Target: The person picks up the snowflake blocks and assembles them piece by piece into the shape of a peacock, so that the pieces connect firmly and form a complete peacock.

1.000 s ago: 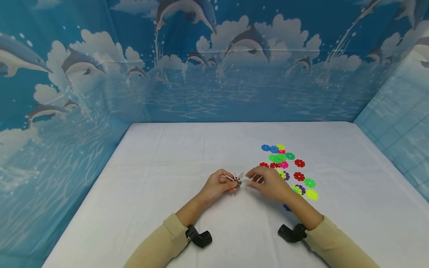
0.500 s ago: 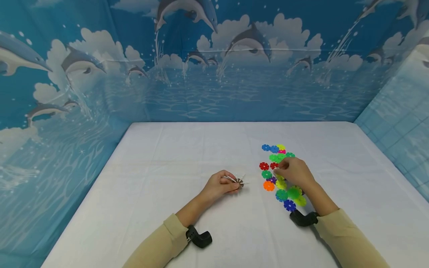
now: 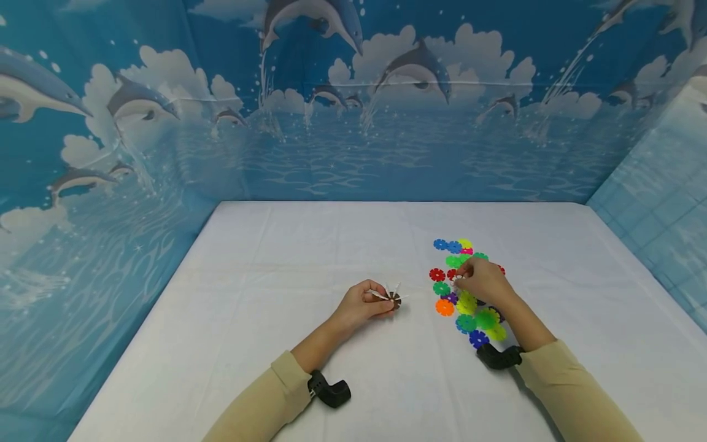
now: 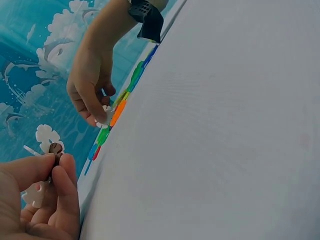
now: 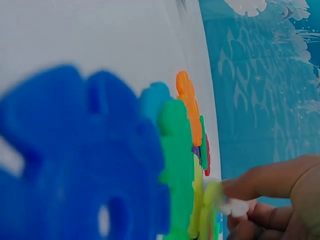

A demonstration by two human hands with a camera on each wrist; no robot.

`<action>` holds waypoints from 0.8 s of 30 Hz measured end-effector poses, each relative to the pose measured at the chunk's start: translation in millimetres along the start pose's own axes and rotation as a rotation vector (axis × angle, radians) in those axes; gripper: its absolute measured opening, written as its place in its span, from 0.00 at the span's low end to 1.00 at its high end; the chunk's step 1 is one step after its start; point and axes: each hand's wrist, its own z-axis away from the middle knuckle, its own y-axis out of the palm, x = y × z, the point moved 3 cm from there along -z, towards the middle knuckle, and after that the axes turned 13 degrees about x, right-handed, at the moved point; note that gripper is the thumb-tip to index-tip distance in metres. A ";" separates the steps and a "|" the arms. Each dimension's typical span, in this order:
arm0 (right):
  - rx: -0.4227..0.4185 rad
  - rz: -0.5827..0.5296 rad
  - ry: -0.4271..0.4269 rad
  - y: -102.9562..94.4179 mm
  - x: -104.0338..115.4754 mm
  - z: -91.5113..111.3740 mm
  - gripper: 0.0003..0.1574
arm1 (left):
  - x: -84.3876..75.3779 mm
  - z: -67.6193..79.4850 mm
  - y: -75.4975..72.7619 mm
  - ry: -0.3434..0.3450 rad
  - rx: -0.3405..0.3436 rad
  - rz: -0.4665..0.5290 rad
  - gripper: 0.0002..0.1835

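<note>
My left hand [image 3: 359, 307] pinches a brown notched plastic disc [image 3: 396, 302] between thumb and fingers, over the table left of the loose pieces. White notched discs [image 4: 46, 134] are slotted into the brown one and stick out around it; the fingers hide part of them. Over the coloured pieces, my right hand [image 3: 486, 283] pinches a white notched disc [image 4: 103, 117] with thumb and fingertips. In the right wrist view this white disc shows beside a yellow disc [image 5: 209, 212], partly hidden by the thumb.
Loose flower-shaped discs lie spread under and around the right hand: an orange disc [image 3: 444, 307], a dark blue disc [image 3: 478, 339], red, green, yellow and several others. A white cloth [image 3: 309, 245] covers the table. A dolphin-print curtain [image 3: 353, 153] stands behind.
The right hand has moved from beside the brown piece rightward to the pile, where it now holds a white disc. The left hand has stayed nearly in place, its piece turned slightly.
</note>
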 end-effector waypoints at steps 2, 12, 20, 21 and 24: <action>0.005 -0.033 -0.030 1.1 1.1 1.3 0.17 | 0.3 -0.1 -0.1 -0.005 0.001 -0.006 0.09; 0.038 -0.179 -0.200 23.1 30.2 15.0 0.10 | 0.1 -1.5 -0.9 0.020 0.003 0.028 0.09; 0.022 -0.257 -0.375 44.0 55.9 28.8 0.09 | -0.8 -1.6 0.3 0.040 -0.001 0.079 0.09; 0.020 -0.253 -0.397 46.2 58.9 30.1 0.08 | -1.2 -1.5 0.5 0.043 -0.001 0.085 0.09; -0.004 -0.214 -0.445 51.6 65.7 32.6 0.08 | -2.5 -0.4 0.8 0.039 -0.007 0.096 0.09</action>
